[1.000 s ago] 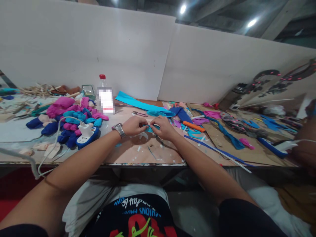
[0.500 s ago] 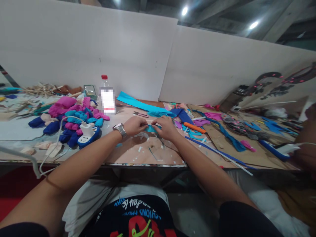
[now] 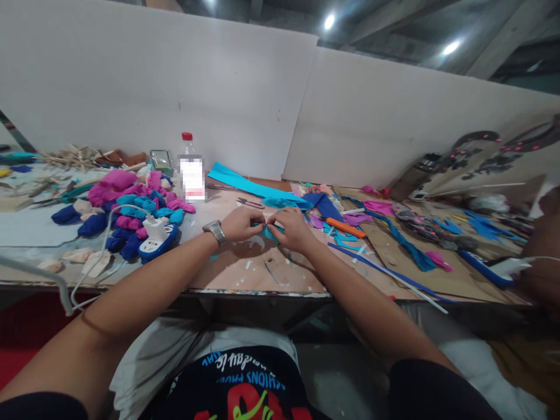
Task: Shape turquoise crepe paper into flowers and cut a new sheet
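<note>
A small piece of turquoise fabric [image 3: 272,230] is pinched between my two hands, low over the table. My left hand [image 3: 241,224], with a metal watch on its wrist, has its thumb and fingers closed at the left edge of this piece. My right hand [image 3: 291,227] grips the same piece from the right, fingertips nearly touching the left ones. Much of the fabric is hidden by the fingers. Just behind lie a pair of thread snips [image 3: 250,203] and a long turquoise fabric strip [image 3: 249,184].
On the left are a pile of pink, blue and turquoise fabric bundles [image 3: 126,201], a power strip [image 3: 158,242] and a red-capped bottle [image 3: 191,175]. An orange-handled tool [image 3: 345,227] and fabric scraps lie right, on and beside cardboard [image 3: 394,256]. A white partition [image 3: 219,87] stands behind.
My fingertips have drawn slightly closer together, and less of the turquoise piece shows between them. The things on the table stay put.
</note>
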A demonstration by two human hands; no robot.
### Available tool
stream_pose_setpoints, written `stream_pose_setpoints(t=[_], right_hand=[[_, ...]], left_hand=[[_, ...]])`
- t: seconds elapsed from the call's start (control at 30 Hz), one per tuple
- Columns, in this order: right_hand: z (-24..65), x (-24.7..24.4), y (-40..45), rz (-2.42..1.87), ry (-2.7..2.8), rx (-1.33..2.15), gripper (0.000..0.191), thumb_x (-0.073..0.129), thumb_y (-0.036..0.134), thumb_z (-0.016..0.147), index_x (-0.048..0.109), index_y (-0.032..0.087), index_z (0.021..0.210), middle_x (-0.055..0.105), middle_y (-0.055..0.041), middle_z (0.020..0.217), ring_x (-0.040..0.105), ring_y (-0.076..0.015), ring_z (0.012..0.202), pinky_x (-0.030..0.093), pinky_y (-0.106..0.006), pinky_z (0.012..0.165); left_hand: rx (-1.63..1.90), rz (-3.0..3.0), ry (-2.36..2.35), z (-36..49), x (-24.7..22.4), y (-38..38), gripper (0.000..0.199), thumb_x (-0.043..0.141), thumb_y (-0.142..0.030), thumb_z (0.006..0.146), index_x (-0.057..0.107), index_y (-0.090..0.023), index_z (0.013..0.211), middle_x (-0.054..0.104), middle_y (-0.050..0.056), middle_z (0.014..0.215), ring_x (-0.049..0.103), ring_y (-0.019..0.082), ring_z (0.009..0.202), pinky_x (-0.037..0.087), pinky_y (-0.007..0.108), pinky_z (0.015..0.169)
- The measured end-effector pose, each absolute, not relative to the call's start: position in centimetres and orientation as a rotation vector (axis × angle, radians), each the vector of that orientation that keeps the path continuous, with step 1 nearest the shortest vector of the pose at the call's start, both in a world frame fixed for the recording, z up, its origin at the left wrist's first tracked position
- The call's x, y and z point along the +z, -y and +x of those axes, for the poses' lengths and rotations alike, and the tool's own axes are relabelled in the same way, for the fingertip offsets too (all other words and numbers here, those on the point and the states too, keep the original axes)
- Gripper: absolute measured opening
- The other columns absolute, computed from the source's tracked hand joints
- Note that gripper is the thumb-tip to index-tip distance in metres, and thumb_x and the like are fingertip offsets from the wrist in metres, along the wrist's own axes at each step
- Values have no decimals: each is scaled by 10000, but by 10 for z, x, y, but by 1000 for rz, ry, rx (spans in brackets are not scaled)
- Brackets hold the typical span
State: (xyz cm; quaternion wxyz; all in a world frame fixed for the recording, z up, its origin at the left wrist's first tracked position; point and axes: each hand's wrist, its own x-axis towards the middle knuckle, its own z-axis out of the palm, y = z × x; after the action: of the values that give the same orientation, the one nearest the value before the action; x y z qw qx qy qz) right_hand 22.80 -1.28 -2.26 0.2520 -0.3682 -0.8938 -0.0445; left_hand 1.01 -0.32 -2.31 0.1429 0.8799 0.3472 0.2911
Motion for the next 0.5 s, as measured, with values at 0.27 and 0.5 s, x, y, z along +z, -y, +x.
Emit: stream_pose_setpoints(t=[0.27,0.5], right_hand=[[226,-23,14,-937,2399,-17,90,588,247,900,668,211,880,740,-65,914,591,-267,957,329,-422,881],[227,-27,8,-923,2353,143,106,585,214,840,682,209,797,739,-51,851,607,-242,892,387,-388,849]], left_hand=[[929,2535,-993,12,-25,5,202,597,-232,837,772,-186,927,771,22,850,631,154,717,418,272,679],[823,2700,-1056,14,-27,4,208,611,-256,861,788,-226,965,799,37,937,690,192,817,427,287,702]])
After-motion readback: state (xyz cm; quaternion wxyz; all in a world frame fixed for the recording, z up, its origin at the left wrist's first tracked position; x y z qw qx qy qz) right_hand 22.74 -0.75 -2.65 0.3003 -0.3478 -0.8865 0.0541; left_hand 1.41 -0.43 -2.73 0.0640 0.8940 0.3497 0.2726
